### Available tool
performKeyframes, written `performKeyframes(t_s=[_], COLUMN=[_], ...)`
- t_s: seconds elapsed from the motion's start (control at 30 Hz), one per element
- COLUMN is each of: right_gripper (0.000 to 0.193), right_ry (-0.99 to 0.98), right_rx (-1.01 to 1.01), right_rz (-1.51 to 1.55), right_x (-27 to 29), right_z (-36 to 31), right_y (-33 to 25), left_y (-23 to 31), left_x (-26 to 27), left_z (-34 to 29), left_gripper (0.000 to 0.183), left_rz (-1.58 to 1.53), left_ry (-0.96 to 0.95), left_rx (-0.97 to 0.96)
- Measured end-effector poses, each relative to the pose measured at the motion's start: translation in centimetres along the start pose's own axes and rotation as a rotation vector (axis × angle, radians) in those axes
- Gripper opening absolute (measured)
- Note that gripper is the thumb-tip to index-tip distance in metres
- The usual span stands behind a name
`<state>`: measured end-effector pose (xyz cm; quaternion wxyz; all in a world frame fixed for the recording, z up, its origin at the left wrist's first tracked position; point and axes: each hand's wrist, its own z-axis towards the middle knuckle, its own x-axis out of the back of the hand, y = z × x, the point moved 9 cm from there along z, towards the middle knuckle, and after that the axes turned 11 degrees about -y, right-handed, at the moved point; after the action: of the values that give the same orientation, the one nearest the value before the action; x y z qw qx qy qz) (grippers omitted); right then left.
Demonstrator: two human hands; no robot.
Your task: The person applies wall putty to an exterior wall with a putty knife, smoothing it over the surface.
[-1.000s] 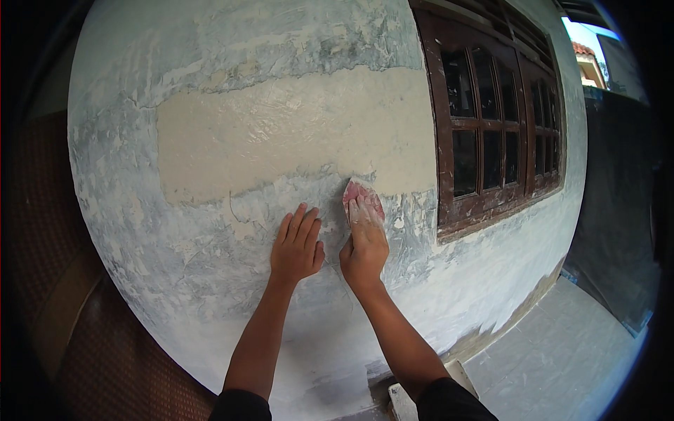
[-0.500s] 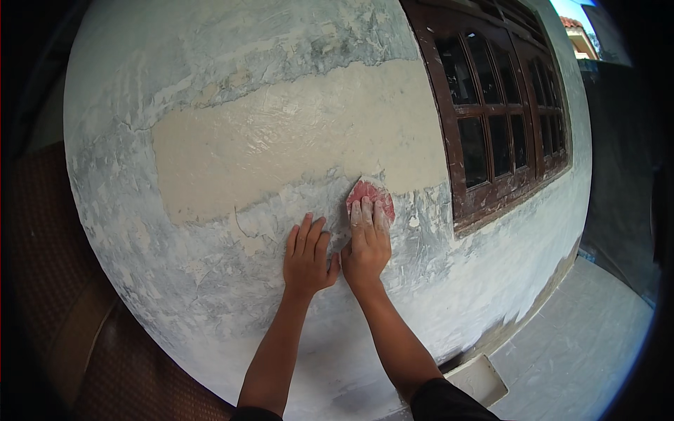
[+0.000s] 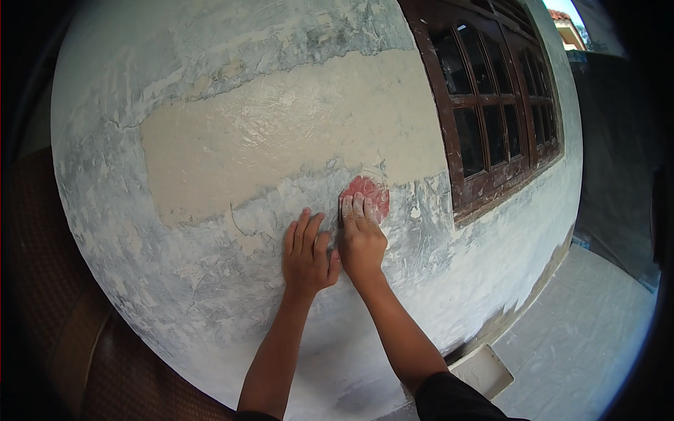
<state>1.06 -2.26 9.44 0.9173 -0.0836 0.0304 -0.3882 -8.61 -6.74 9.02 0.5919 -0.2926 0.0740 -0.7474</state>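
My right hand (image 3: 362, 238) presses a flat red putty scraper (image 3: 369, 196) to the wall, its fingers laid over the lower part and smeared white. White streaks mark the scraper's face. Just above it ends a wide band of wet, cream-coloured putty (image 3: 281, 130) with a glossy, ridged surface. To the left, my left hand (image 3: 306, 252) rests on the wall with fingers stretched upward and nothing in it. Both hands are close together, thumb side to thumb side, over the rough grey-white wall (image 3: 203, 281).
A brown wooden window (image 3: 484, 105) with dark panes is set in the wall at the right. Low at the right, a cream-smeared tray (image 3: 500, 375) lies on the grey floor (image 3: 569, 337). Brown woven matting (image 3: 133, 379) shows at the lower left.
My right hand has shifted slightly left with the scraper, which now sits at a different tilt. My left hand keeps its place on the wall. The whole view has moved a little.
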Motion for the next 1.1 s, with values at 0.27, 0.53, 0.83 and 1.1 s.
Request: performKeyframes(t_s=[0.27,0.53,0.83,1.1], right_gripper=[0.05,0.05,0.038,0.028], right_ry=[-0.128,-0.274,-0.242,-0.305], right_rx=[-0.002,0.034,0.174,-0.017], right_rz=[0.029,0.065,0.232,0.605], right_x=[0.4,0.2,7.7,10.0], right_z=[0.6,-0.7,-0.9,9.0], right_y=[0.1,0.4,2.9,11.1], left_y=[0.1,0.2,0.6,2.3], left_x=[0.6,0.4,0.2,-1.7], left_z=[0.2,0.5,2.3,3.3], left_gripper=[0.031,0.031,0.031,0.034], left_rz=[-0.002,0.015,0.104,0.213], left_ry=[0.056,0.096,0.134,0.078], left_rx=[-0.042,-0.018,0.102,0.053])
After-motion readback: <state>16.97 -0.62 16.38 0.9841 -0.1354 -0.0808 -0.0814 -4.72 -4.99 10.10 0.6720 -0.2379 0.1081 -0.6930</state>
